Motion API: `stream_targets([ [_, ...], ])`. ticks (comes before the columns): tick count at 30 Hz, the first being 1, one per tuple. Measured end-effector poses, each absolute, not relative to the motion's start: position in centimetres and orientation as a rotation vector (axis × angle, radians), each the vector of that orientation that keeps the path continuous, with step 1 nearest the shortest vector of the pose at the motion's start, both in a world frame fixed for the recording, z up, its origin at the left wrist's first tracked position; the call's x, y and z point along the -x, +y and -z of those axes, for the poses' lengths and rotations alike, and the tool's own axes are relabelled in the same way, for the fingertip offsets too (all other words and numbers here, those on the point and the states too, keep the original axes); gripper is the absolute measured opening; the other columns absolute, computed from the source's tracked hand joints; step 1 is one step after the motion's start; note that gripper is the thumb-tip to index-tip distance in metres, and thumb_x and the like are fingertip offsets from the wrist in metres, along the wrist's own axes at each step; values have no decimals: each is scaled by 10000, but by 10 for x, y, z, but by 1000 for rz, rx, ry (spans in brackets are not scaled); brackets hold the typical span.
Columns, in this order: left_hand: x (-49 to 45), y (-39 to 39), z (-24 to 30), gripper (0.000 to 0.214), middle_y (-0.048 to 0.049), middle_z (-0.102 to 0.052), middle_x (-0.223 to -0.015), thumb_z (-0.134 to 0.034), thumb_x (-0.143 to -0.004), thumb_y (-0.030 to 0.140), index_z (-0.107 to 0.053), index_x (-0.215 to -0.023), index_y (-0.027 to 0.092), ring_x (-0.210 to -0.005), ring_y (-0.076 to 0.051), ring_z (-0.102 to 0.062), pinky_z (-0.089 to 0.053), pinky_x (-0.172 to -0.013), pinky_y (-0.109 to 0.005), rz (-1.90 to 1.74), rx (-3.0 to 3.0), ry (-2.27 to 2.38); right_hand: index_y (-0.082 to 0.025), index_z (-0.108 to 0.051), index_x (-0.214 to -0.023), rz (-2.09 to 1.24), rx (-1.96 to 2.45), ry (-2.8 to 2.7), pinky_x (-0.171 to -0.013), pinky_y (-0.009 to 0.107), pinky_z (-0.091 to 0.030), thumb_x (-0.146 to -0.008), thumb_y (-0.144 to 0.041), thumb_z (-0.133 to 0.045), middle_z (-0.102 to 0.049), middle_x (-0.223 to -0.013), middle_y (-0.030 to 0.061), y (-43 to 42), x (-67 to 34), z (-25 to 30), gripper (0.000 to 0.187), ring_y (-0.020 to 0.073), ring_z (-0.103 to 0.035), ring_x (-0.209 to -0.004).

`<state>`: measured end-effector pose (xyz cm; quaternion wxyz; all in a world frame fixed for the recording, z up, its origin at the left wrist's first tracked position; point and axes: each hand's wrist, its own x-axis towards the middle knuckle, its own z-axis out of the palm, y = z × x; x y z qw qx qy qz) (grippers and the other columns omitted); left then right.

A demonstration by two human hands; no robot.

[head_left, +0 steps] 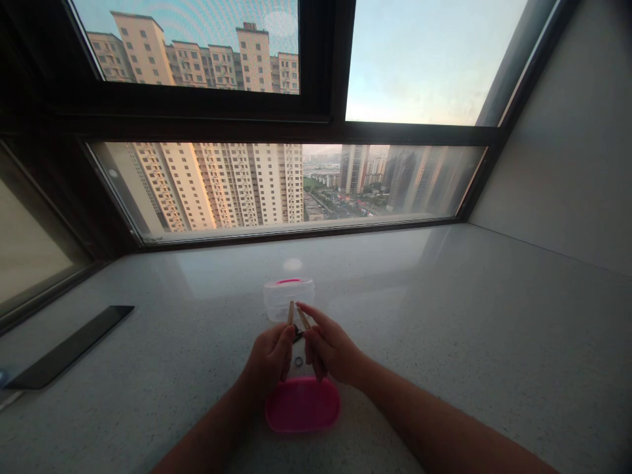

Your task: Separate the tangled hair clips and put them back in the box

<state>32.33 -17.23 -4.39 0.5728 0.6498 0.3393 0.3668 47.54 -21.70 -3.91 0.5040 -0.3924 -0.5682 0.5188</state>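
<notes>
Pale, finely speckled counter (469,316), glossy, window reflections toward far edge. Clear container (274,301), pink strip along top, standing in middle. Pink tray-like piece (303,408) nearer, rounded corners. Small dark ring (299,361) between container and pink piece, just beyond latter's rim. Dark flat slab (74,349) well apart at left, set slantwise. White strip (10,399) beside slab's near end, cut off by view edge.

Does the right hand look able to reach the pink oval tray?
Probably yes: the right hand is close to the pink oval tray and nothing visible blocks the way, though it already holds a slim tan stick.
</notes>
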Motion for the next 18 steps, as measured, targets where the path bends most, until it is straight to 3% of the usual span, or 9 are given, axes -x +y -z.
stream_targets([
  [18,-321,-168,48,397,85,-395,-356,-442,-857,504,-462,-639,172,-279,-53,-332,-233,-309,-152,-847,-1501,749,-303,-277,-1393,-1269,950,-1365,-298,130,-405,-908,-316,-434,-559,-590,-64,-216,-476,41,510,60,-511,-317],
])
